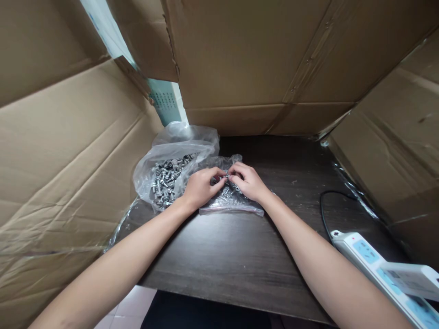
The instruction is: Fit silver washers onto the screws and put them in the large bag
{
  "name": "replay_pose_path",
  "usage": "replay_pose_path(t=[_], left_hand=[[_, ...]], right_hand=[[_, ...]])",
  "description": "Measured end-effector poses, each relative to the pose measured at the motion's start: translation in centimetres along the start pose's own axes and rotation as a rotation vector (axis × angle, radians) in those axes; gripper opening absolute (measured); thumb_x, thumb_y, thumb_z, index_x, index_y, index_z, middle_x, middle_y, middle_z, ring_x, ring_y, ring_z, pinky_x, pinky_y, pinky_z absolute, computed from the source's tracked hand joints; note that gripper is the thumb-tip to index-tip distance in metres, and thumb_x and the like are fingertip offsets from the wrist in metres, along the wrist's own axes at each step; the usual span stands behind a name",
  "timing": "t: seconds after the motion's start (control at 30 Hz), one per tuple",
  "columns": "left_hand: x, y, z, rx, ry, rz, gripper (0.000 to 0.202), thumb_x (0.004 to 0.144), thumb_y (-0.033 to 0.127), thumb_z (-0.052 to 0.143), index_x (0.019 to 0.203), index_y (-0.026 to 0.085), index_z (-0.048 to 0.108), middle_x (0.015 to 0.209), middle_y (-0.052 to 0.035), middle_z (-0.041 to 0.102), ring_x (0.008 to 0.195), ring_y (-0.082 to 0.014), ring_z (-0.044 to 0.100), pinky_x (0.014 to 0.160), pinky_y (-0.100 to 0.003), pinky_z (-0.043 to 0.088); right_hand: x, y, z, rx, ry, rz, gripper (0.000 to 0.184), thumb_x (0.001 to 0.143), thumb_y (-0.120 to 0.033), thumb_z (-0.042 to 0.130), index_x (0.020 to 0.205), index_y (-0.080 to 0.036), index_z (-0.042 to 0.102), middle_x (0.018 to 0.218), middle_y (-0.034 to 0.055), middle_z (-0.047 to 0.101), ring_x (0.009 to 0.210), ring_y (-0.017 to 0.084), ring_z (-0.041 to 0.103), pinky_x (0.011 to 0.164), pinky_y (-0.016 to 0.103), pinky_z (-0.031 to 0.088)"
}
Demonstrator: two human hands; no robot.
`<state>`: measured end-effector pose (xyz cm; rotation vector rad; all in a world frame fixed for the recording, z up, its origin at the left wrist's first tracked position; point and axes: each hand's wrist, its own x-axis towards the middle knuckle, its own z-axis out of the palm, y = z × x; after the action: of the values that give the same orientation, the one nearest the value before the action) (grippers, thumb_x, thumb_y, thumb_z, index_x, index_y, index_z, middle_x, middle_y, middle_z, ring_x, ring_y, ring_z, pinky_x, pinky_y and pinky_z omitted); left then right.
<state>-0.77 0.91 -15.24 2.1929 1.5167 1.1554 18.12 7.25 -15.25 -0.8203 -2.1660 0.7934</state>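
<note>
My left hand and my right hand meet above a clear zip bag. Their fingertips pinch a small shiny bolt between them; its far details are too small to make out. Loose metal fasteners, some of them ring-shaped like nuts or washers, lie in the zip bag under the hands. Beside my left hand stands an open clear plastic bag, which holds a heap of silvery bolts.
Cardboard walls enclose the dark wooden table at the back and on both sides. At the right lies a white power strip with a plugged-in adapter and a black cable.
</note>
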Motion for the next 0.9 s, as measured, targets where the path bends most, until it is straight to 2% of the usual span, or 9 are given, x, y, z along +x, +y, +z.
replay_pose_path(t=[0.7, 0.9], left_hand=[[0.04, 0.00, -0.09, -0.006, -0.050, 0.005, 0.014, 0.088, 0.021, 0.071, 0.102, 0.021, 0.071, 0.095, -0.0019, 0.077, 0.086, -0.0197, 0.072, 0.080, -0.031, 0.056], [0.10, 0.25, -0.22, -0.006, -0.057, 0.012, 0.023, 0.087, 0.022, 0.072, 0.110, 0.022, 0.071, 0.094, -0.0011, 0.077, 0.086, -0.0197, 0.072, 0.081, -0.031, 0.056]], right_hand=[[0.05, 0.05, 0.15, -0.024, 0.004, -0.004, 0.013, 0.087, -0.020, 0.054, 0.076, -0.018, 0.060, 0.078, 0.0019, 0.056, 0.070, 0.016, 0.052, 0.067, 0.030, 0.038], [0.04, 0.06, 0.20, -0.014, 0.004, 0.007, 0.015, 0.087, -0.021, 0.054, 0.074, -0.018, 0.059, 0.076, 0.0016, 0.056, 0.069, 0.016, 0.052, 0.067, 0.030, 0.038]])
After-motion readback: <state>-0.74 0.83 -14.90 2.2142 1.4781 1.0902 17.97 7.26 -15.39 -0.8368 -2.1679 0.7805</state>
